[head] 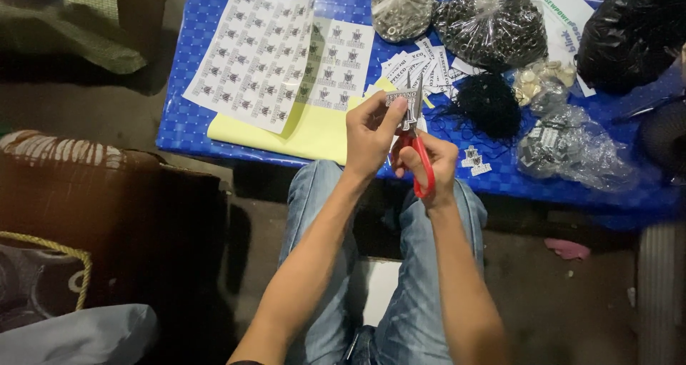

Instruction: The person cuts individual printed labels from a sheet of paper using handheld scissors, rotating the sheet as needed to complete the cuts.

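Left hand: raised over the near table edge, fingers pinched on a small printed tag held at the fingertips.
Right hand: fingers closed through the red handles of the scissors.
Scissors axis: long axis runs near-vertical in view, handles toward the person, blades pointing away and up to the tag; blade tips meet the tag's right side.
Tag: long axis roughly left-right, slightly tilted; held in the air, above the table's front edge, not resting on anything.
Table: blue, patterned; its near edge runs just under both hands, above the knees in jeans.
Left of hands: printed sticker sheets lying over a yellow sheet, the yellow corner just beside the left hand.
Right of hands: pile of cut tags, black thread tangle, two loose cut pieces near the right hand.
Far side: clear bags of metal rings and other bagged parts, crowding the right half.
Open room: bare blue strip along the near edge left of the yellow sheet; free air between the hands and the lap.
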